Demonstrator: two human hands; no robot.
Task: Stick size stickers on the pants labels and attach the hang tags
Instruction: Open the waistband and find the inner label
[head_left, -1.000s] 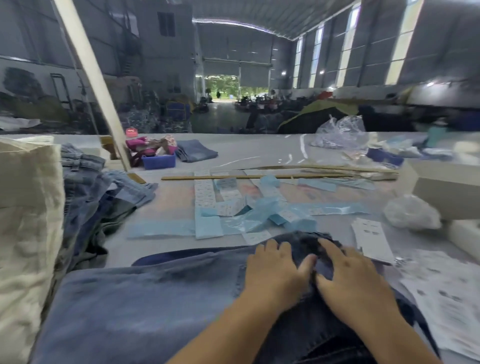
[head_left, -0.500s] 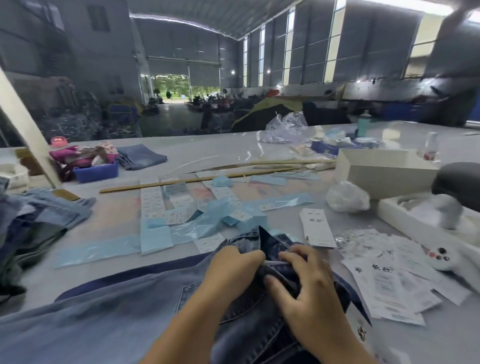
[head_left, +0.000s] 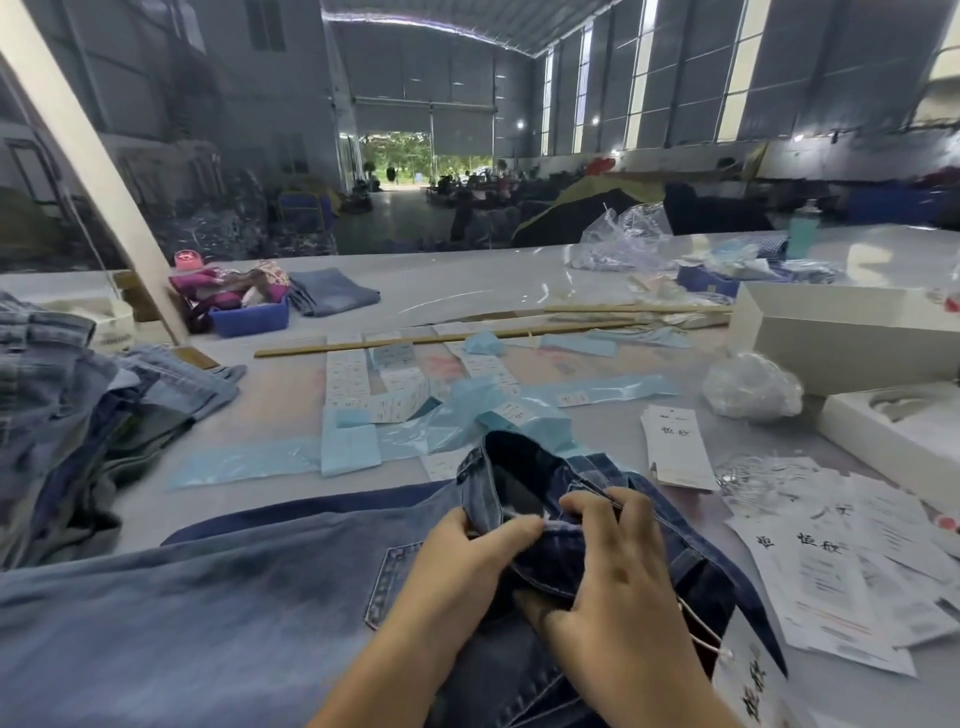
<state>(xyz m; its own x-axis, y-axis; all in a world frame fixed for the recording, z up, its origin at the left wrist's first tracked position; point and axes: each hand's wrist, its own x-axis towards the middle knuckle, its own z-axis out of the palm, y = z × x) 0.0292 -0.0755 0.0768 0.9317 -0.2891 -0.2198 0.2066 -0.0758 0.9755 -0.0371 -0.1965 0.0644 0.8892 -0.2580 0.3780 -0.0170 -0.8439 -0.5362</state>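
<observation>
Left hand (head_left: 467, 561) and right hand (head_left: 613, 566) side by side, fingers (head_left: 582, 506) curled, pinching.

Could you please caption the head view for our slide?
Both hands, left hand and right hand, grip the dark jeans waistband beside hang tags.

Head-worn camera looks forward-down, close over the table (head_left: 467, 291).

hang tag (head_left: 754, 686) cut by bottom edge, tag print blurred
</observation>
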